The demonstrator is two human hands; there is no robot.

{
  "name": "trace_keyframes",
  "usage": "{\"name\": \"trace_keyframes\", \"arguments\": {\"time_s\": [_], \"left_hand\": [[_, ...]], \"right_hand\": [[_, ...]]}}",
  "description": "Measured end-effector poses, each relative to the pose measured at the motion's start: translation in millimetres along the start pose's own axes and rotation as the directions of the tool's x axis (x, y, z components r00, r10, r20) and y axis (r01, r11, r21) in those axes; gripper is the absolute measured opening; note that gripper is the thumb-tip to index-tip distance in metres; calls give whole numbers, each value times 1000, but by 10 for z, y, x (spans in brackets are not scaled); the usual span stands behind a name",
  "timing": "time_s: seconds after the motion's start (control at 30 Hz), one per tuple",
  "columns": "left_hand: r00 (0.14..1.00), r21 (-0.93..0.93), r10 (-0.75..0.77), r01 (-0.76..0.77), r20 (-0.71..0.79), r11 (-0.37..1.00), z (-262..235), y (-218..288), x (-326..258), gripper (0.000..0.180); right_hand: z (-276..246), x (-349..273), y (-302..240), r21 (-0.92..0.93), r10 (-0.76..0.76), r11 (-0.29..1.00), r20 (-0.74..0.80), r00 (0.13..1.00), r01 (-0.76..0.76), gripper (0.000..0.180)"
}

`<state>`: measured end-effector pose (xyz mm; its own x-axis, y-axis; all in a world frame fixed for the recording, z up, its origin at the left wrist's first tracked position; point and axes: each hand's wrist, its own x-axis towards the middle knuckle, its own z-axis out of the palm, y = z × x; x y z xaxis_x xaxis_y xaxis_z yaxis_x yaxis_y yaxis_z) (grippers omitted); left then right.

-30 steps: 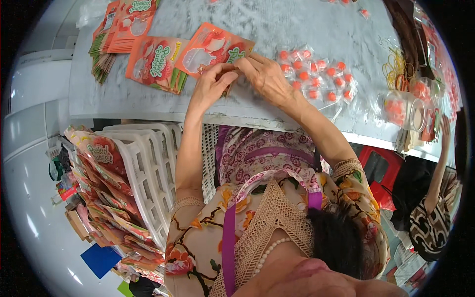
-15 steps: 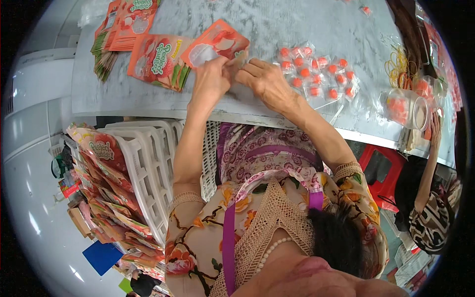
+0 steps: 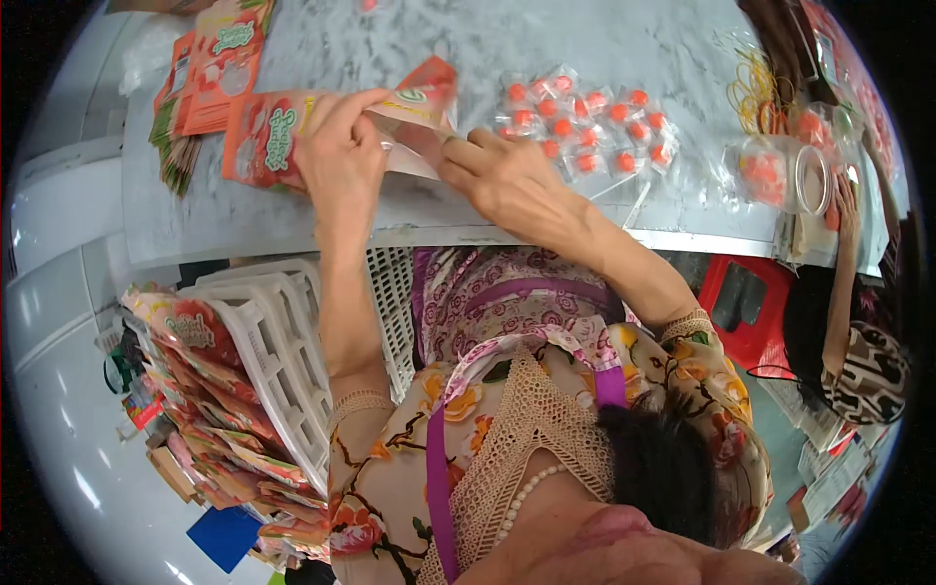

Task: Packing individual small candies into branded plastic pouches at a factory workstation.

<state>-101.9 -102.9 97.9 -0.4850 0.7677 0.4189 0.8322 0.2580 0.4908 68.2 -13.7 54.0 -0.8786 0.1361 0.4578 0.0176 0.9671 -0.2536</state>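
Note:
Between my hands is a red candy pouch (image 3: 421,146), tilted, with its pale inner side showing at the parted mouth. My left hand (image 3: 343,146) grips one side of the mouth, fingers bent over the edge. The opposite side is pinched in my right hand (image 3: 507,180), whose fingertips are partly hidden. Under and beside my left hand lies a pile of similar red pouches (image 3: 255,146). To the right of my right hand, several red candies in clear wrappers (image 3: 587,132) are spread on the grey table (image 3: 468,34).
More stacked pouches (image 3: 219,73) lie at the far left. A clear jar (image 3: 780,175) of red candies lies on its side at the right, near yellow rubber bands (image 3: 759,93) and another person's hand (image 3: 846,200). White crates (image 3: 263,341) and filled pouches (image 3: 210,390) stand below left; a red stool (image 3: 746,302) below right.
My hands have moved apart, the left one going left, and the pouch's mouth has been pulled open. The pouch has turned, its inside now showing.

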Motion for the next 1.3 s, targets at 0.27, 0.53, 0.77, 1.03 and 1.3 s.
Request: {"name": "trace_keyframes", "arguments": {"time_s": [0.27, 0.53, 0.77, 1.03, 1.3], "left_hand": [[996, 58, -23, 28, -91, 998, -85, -130, 136, 30], [994, 93, -108, 110, -27, 990, 59, -100, 117, 29], [996, -9, -40, 41, 84, 999, 398, 83, 182, 28], [992, -95, -11, 24, 129, 995, 744, 326, 262, 34], [960, 29, 92, -104, 263, 994, 1012, 602, 362, 26]], "right_hand": [[194, -553, 764, -177, 254, 954, 37, 967, -243, 81], [280, -584, 768, -105, 276, 956, 4, 961, -274, 53], [327, -610, 880, -22, 267, 961, -182, 946, -275, 17], [-98, -284, 904, 881, 925, 297, -171, 338, -368, 19], [-368, 427, 538, 964, 990, -138, 136, 28, 226, 46]]}}
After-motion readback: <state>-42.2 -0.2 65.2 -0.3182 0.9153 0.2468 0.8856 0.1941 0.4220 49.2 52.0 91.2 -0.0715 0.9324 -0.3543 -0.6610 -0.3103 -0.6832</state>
